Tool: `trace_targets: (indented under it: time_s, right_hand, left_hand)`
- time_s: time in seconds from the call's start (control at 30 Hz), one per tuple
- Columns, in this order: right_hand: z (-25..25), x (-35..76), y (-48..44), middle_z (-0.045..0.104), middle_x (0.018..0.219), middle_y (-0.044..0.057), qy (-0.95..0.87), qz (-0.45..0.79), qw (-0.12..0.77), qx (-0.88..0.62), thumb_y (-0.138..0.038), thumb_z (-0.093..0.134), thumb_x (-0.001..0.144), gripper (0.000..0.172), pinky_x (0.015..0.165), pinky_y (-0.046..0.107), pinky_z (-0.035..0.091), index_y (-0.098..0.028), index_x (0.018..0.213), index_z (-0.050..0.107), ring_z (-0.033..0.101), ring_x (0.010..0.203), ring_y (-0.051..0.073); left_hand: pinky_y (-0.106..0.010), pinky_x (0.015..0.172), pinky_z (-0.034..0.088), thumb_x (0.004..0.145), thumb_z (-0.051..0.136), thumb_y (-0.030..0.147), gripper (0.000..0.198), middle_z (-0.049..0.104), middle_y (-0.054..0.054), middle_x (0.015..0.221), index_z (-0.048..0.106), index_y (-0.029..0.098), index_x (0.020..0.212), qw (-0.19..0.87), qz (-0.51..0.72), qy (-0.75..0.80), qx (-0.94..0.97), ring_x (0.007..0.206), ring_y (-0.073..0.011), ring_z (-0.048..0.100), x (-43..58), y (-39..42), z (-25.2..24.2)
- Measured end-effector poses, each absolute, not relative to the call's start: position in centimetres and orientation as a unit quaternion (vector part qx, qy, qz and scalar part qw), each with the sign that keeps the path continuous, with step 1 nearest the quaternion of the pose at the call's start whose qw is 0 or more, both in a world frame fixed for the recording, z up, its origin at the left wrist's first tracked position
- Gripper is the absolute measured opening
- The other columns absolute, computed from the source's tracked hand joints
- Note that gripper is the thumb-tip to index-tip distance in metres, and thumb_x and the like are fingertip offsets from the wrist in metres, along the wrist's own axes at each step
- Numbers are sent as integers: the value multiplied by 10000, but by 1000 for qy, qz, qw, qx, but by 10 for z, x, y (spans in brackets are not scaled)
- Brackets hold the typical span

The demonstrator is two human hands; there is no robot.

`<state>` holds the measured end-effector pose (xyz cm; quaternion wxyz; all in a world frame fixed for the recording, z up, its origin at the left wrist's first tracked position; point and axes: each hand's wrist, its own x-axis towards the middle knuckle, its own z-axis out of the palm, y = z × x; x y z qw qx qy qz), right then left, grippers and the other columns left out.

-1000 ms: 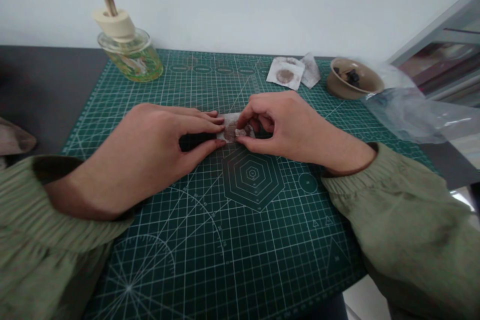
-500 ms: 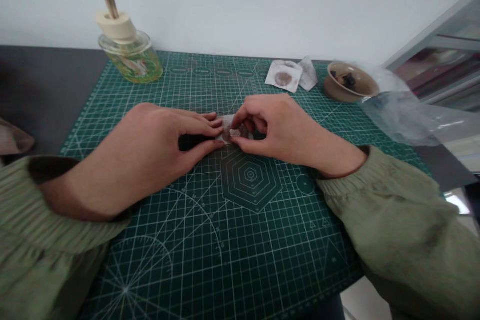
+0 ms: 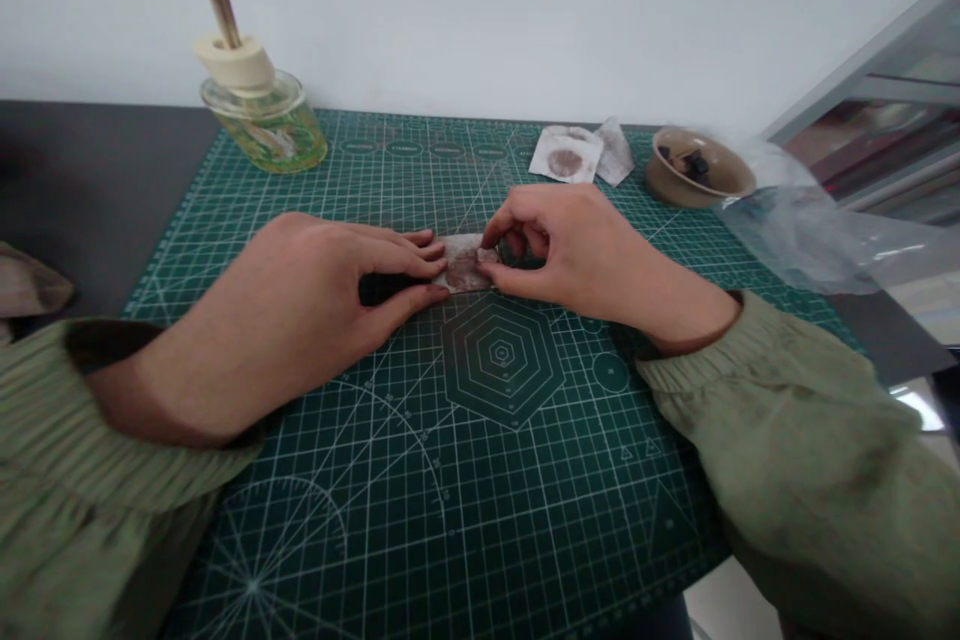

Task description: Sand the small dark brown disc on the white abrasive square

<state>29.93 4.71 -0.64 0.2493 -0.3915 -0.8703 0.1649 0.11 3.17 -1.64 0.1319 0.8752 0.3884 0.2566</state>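
Note:
A small whitish sachet (image 3: 463, 265) with a brown patch lies flat on the green cutting mat (image 3: 390, 520), between the two hands. The fingertips of my left hand (image 3: 330, 275) rest on its left edge, thumb and fingers apart, pressing it down. My right hand (image 3: 562, 245) pinches a small pale, crumpled bit (image 3: 489, 257) between thumb and index finger at the sachet's right side. Whether that bit is a loose piece or part of the sachet's surface cannot be made out.
A glass diffuser bottle (image 3: 274, 125) with sticks stands at the back left. Two more sachets (image 3: 566, 155) lie at the back, beside a beige bowl (image 3: 697, 170) with dark pieces in it. A clear plastic bag (image 3: 817, 230) spreads out at the right.
My right hand has shifted a little to the right along the sachet with its fingers still pinched, uncovering more of the brown patch. My left hand stays on the left edge.

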Motion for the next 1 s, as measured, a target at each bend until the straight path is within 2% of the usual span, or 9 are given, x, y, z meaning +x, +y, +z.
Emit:
trace_targets:
  time_s: [0.1,0.23,0.43,0.53,0.67,0.77,0.93,1.0]
  right_hand:
    - [-6,298,47,720,877,-10,-870,169,259,-384,-203,870,979,63,818,351,455,-176,1033,853,602,777,173]
    - [-5,299,48,716,860,-20,-875,202,244,-365,-237,872,998,53,814,348,458,-202,1012,833,615,784,177]
    - [-7,298,49,712,854,-15,-868,189,270,-373,-227,869,992,56,812,354,454,-182,1019,847,615,780,177]
    - [-6,299,47,695,829,-30,-873,212,254,-357,-267,874,1012,85,783,337,440,-187,1015,844,603,754,167]
    - [-7,299,49,710,846,-23,-866,185,269,-378,-200,873,972,54,799,340,443,-190,1012,837,612,782,173]
    - [-6,298,48,722,835,-29,-875,225,266,-335,-205,849,988,21,767,326,450,-196,1006,845,620,757,159]
    - [1,301,40,700,695,-62,-800,336,328,-374,-369,995,991,234,620,297,432,-179,1058,875,600,619,133]
    - [2,301,38,737,688,-57,-753,397,356,-385,-408,1073,968,337,579,280,439,-181,1108,867,624,593,135]
  left_hand:
    - [-587,1235,793,1196,775,587,274,980,99,1365,1014,481,1276,116,268,376,879,1262,-387,985,0,32,-17]
    - [-557,1200,812,1200,794,556,260,978,72,1383,1013,477,1316,100,261,366,888,1233,-382,991,-2,33,-19]
    - [-525,1244,791,1156,868,508,206,976,95,1377,1008,538,1305,118,269,368,882,1278,-378,982,-2,35,-22]
    - [-542,1217,810,1156,869,519,204,973,82,1381,1008,527,1305,110,264,367,885,1255,-382,987,-2,35,-22]
    - [-522,1215,811,1173,858,505,198,977,88,1373,1005,525,1305,95,267,366,886,1246,-364,989,-2,33,-21]
    - [-522,1233,804,1153,881,482,193,983,91,1357,1005,529,1293,104,269,370,883,1261,-366,985,-3,34,-22]
    - [-575,1274,783,1192,840,435,245,974,-3,1444,993,426,1383,129,272,342,890,1356,-397,958,-3,32,-24]
    - [-550,1219,802,1197,844,443,288,972,-50,1460,954,372,1453,131,300,349,878,1315,-387,966,1,28,-22]
